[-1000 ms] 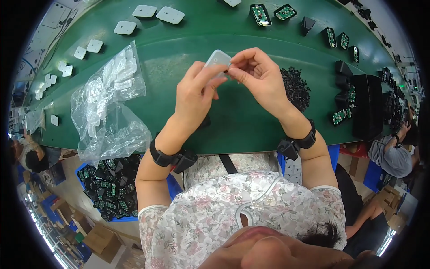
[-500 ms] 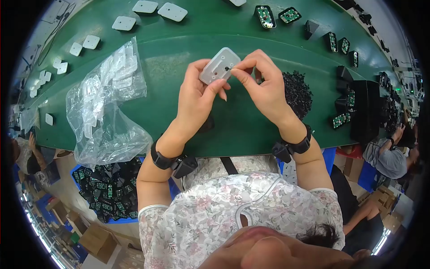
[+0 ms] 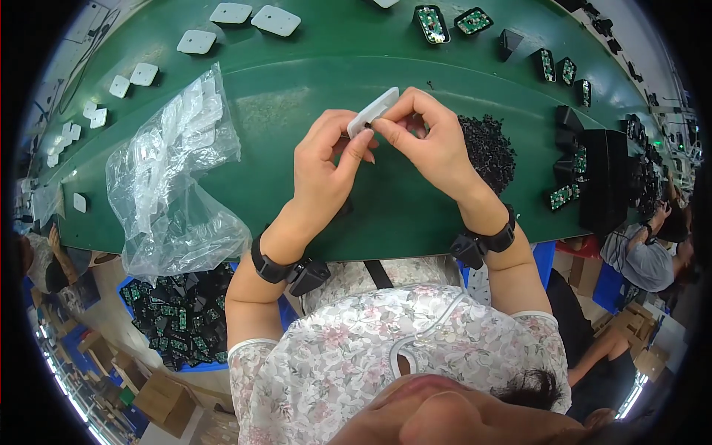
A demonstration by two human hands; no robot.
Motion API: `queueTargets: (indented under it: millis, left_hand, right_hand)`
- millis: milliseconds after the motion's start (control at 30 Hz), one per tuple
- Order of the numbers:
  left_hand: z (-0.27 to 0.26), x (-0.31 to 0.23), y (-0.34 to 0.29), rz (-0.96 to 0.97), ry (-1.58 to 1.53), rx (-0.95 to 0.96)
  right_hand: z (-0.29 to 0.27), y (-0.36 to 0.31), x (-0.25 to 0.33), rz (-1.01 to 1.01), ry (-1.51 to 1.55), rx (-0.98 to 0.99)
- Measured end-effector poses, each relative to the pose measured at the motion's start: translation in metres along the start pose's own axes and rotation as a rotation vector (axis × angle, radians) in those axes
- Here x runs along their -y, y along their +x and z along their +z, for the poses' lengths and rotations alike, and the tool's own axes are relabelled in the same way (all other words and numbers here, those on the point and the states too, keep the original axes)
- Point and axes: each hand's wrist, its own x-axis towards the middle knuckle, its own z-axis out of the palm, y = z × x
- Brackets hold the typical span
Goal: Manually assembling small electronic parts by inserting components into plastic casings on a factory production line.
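Observation:
Above the green table, my left hand [image 3: 330, 152] grips a white plastic cover [image 3: 380, 104] with rounded corners, between thumb and fingers. The cover is tilted so that I see it almost edge-on. My right hand [image 3: 424, 137] is closed in a pinch at the cover's inner face. Between its fingertips and the cover a small black part [image 3: 368, 125] shows, mostly hidden. Right of my right hand lies a heap of small black parts [image 3: 489, 152].
A clear plastic bag [image 3: 174, 200] of white covers lies at left. Single white covers [image 3: 276, 21] stand along the far side. Black housings with green circuit boards [image 3: 432, 25] stand at far right, near a black box [image 3: 603, 182]. A blue bin [image 3: 174, 315] of circuit-board units is below left.
The white cover has turned from showing its inner face to nearly edge-on. My right fingers have moved slightly left, against the cover with the small black part. The view has shifted slightly.

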Motion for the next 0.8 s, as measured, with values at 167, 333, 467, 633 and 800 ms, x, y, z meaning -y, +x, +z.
queueTargets:
  millis: [167,333,467,633,800]
  left_hand:
    - [-0.003,0.004,0.001,-0.032,-0.04,-0.015]
    - [-0.005,0.002,0.0,-0.097,-0.104,0.021]
    - [-0.005,0.003,-0.001,-0.105,-0.05,0.064]
    - [-0.011,0.003,0.002,-0.172,-0.076,0.102]
    - [-0.017,0.007,0.015,-0.186,-0.091,-0.065]
  right_hand:
    - [0.001,-0.001,-0.006,-0.181,-0.193,0.007]
    - [-0.006,-0.001,-0.001,-0.175,-0.263,-0.153]
    - [-0.008,0.0,-0.007,-0.073,-0.167,-0.006]
    - [-0.01,0.005,0.002,0.196,-0.081,0.107]
    - [-0.006,0.019,-0.03,0.254,0.172,0.147]
